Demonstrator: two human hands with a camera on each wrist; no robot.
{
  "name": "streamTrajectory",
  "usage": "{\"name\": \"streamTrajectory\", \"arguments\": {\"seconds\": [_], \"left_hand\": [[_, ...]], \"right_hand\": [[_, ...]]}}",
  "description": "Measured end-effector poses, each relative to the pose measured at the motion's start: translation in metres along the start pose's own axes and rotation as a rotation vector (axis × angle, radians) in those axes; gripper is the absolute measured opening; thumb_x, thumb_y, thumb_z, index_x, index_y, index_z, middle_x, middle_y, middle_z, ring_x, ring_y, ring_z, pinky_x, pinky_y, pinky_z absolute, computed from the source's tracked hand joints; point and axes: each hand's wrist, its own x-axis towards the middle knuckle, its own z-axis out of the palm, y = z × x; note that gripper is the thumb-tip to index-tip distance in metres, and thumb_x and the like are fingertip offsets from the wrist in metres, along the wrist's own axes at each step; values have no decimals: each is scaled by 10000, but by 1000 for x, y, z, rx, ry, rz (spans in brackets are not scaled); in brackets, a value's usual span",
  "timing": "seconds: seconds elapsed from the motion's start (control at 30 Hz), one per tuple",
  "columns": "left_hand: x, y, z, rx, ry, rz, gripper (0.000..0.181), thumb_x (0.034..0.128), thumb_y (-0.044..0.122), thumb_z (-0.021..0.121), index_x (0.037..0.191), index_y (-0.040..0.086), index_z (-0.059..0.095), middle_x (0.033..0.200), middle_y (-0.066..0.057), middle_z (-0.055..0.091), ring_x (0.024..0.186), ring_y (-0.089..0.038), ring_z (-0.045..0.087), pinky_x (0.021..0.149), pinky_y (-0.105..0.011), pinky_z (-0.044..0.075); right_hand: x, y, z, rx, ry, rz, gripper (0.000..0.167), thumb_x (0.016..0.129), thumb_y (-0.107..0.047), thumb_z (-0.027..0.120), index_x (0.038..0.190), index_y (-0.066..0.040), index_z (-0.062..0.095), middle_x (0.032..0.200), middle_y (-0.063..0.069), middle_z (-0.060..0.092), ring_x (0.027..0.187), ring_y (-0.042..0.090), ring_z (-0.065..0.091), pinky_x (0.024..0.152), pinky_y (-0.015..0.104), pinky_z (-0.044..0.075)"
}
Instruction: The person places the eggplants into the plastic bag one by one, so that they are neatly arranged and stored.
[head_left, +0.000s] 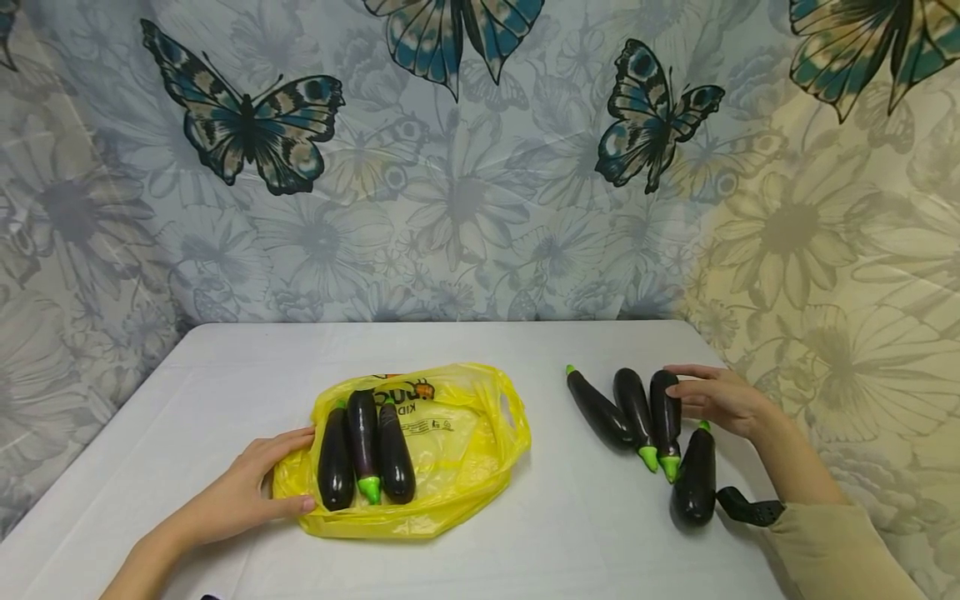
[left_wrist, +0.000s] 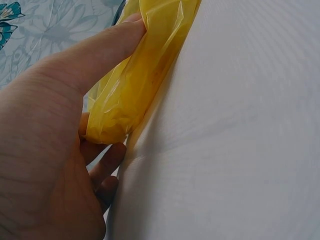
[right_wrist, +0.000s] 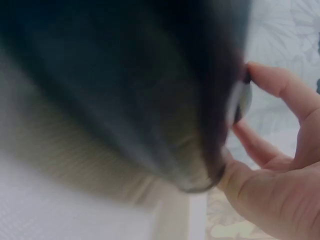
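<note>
A yellow plastic bag [head_left: 465, 450] lies on the table with three dark eggplants on its near side, among them a middle eggplant [head_left: 363, 437]. My left hand [head_left: 240, 487] holds the bag's left end, thumb on the near side; in the left wrist view the fingers curl below the yellow plastic [left_wrist: 145, 85]. To the right, my right hand [head_left: 723, 400] pinches the upper end of an eggplant [head_left: 663, 417]. A nearer eggplant [head_left: 694, 483] lies beside the wrist. In the right wrist view a large, blurred eggplant [right_wrist: 125, 85] hides part of the grip.
Two more eggplants lie left of the held one: a slanting eggplant [head_left: 600, 410] and a neighbouring eggplant [head_left: 634, 408]. All rest on a white-covered table [head_left: 247, 358]. Behind it hangs a flowered, butterfly-printed cloth [head_left: 465, 250]. A black strap piece [head_left: 750, 508] sits at the right sleeve.
</note>
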Motion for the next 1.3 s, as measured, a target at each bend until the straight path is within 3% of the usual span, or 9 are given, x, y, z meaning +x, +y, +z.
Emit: {"name": "streamTrajectory", "arguments": {"seconds": [0.27, 0.57, 0.9, 1.3], "left_hand": [[0, 0, 0, 3, 12, 12, 834, 789, 518, 785, 1449, 111, 479, 1475, -82, 438, 1258, -311, 369, 959, -662, 332], [-1, -1, 2, 7, 12, 17, 830, 786, 519, 787, 1442, 108, 488, 1475, -75, 439, 1263, -316, 367, 958, -668, 327], [1, -2, 2, 17, 26, 41, 829, 789, 520, 784, 1440, 99, 491, 1471, -73, 449, 1242, -291, 380, 952, -654, 338], [0, 1, 1, 21, 15, 30, 825, 793, 517, 781, 1441, 100, 488, 1473, -76, 443, 1246, -302, 379, 955, -652, 340]], "right_hand": [[-6, -14, 2, 41, 51, -23, 264, 945, 15, 610, 1089, -196, 677, 1071, -1, 643, 937, 165, 647, 817, 329, 534], [-12, -21, 10, 211, 84, -22, 301, 952, 48, 583, 1024, -198, 740, 1056, -6, 651, 921, 159, 642, 804, 324, 532], [-13, -28, 27, 375, 95, -77, 295, 944, 77, 576, 1020, -146, 753, 1045, 6, 681, 904, 176, 666, 805, 331, 542], [-18, -38, 49, 398, 81, -118, 307, 927, 103, 591, 1064, -128, 739, 1094, 6, 644, 955, 183, 646, 825, 341, 535]]}}
